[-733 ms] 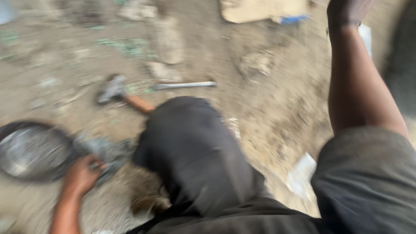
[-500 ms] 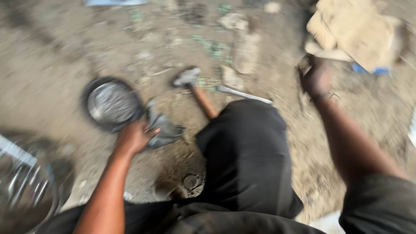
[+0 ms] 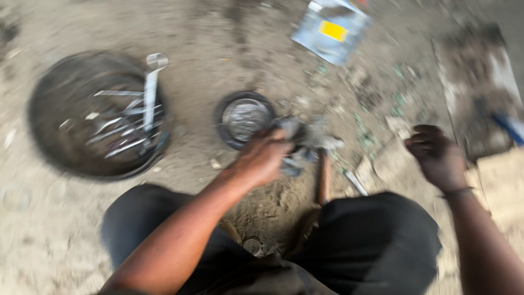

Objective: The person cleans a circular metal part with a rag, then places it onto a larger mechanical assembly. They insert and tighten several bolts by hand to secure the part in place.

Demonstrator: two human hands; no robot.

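- Left hand (image 3: 263, 158) closes its fingers on a grey metal part (image 3: 299, 143) lying on the dirt, just right of a small round dish (image 3: 244, 117).
- Right hand (image 3: 438, 155) hovers over the ground with fingers curled, holding nothing.
- Hammer (image 3: 324, 173) lies between the hands.
- Large pan (image 3: 98, 113) of wrenches sits far left.

Grey part (image 3: 299, 143) blurred, maybe metal, rt forearm cropped
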